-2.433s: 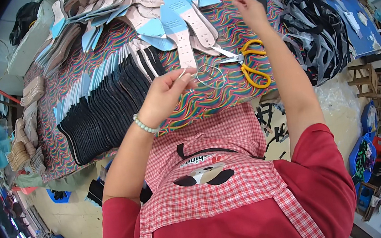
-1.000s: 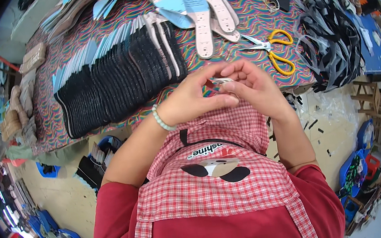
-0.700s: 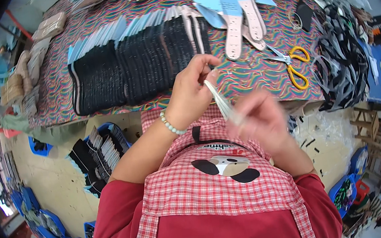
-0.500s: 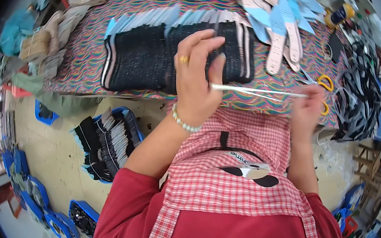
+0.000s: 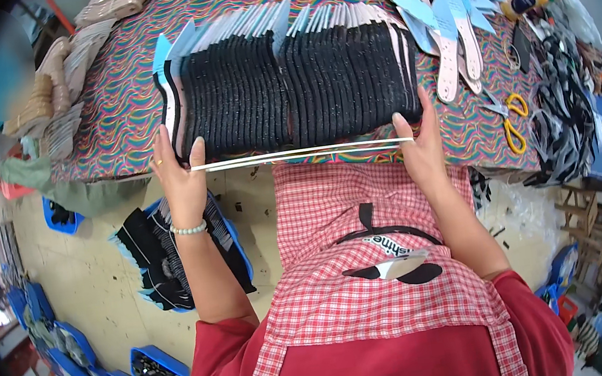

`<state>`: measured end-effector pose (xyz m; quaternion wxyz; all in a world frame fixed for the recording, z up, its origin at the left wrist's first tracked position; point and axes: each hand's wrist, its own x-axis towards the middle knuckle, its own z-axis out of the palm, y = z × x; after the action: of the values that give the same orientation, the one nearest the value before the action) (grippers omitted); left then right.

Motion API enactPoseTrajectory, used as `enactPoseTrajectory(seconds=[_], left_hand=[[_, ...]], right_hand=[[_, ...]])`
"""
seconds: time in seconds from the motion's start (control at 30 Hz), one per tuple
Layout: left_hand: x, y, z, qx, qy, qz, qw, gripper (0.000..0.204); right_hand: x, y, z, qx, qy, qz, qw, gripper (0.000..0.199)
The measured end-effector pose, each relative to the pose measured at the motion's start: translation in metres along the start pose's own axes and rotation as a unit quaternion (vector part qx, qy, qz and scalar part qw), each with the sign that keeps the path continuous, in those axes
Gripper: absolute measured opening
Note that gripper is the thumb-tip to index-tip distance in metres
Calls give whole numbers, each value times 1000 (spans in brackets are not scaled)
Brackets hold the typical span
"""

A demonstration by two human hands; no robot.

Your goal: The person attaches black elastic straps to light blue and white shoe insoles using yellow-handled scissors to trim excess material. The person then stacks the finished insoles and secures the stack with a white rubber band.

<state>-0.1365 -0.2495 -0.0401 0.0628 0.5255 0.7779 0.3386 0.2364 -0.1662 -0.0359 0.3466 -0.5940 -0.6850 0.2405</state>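
A white elastic band (image 5: 297, 155) is stretched in a long loop between my two hands, along the near side of a row of black insole-shaped pieces (image 5: 232, 94). My left hand (image 5: 179, 177) holds the band's left end, its thumb raised and its fingers against the row's left end. At the right end, my right hand (image 5: 424, 149) does likewise. The pieces stand packed side by side on edge, with light blue and white tips (image 5: 241, 22) at the far side. Paler pieces close off both ends of the row. Whether the band passes under the row is hidden.
Yellow-handled scissors (image 5: 513, 122) lie to the right on the patterned tablecloth (image 5: 112, 140). Beyond them hang black straps (image 5: 575, 129). Pale insole-shaped pieces (image 5: 446, 66) heap at the far right. Below the table, a blue tub (image 5: 235, 235) holds more black pieces.
Both hands have moved apart to the two ends of the row. The band, earlier pulled between them in front of its right half, now spans its whole length.
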Motion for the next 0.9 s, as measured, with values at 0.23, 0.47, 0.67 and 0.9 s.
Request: enactPoseTrajectory(seconds=[0.23, 0.47, 0.67, 0.9], left_hand=[[-4, 35, -12, 11, 44, 61, 997, 47], [7, -10, -7, -230, 7, -29, 973, 34], [51, -50, -24, -201, -151, -65, 966, 27], [57, -63, -25, -51, -137, 226, 963, 32]], right_hand=[[13, -8, 6, 38, 57, 0, 998, 53], [29, 2, -19, 179, -23, 84, 980, 28], [60, 39, -24, -145, -7, -225, 963, 29], [59, 34, -26, -207, -53, -278, 937, 32]])
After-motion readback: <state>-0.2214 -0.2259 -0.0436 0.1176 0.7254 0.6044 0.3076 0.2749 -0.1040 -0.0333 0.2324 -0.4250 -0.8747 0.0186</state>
